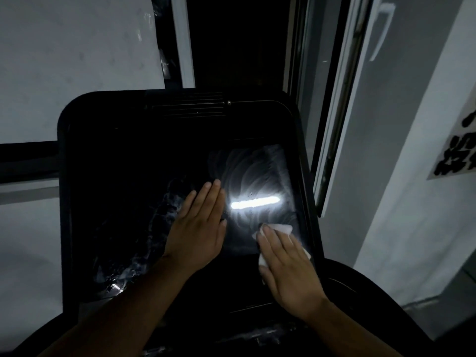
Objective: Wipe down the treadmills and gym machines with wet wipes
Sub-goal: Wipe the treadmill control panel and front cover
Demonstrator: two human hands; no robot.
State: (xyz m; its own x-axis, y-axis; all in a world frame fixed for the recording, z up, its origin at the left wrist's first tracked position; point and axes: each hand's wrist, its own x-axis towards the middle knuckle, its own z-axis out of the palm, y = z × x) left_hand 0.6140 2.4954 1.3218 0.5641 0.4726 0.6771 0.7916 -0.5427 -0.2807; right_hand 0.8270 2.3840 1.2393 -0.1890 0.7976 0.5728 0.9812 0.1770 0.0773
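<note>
On the console screen (144,191), right hand (288,269) pressing wipe (280,229)

A pale panel (77,47) with faint smudged marks fills the 10 o'clock area, edged on its right by a dark upright bar (166,52) and a white strip (183,42) just beside it. At 12 o'clock lies a dark opening (237,39), too dim to read. A white window frame (342,104) runs aslant at 1 o'clock, and a white handle (381,29) sits on it near the top edge. A grey-white wall (412,189) takes up 3 o'clock and carries a sign (456,148) with bold black characters, cut off by the right edge. At 9 o'clock a dark horizontal bar (28,158) crosses above another pale surface (28,240).
</note>
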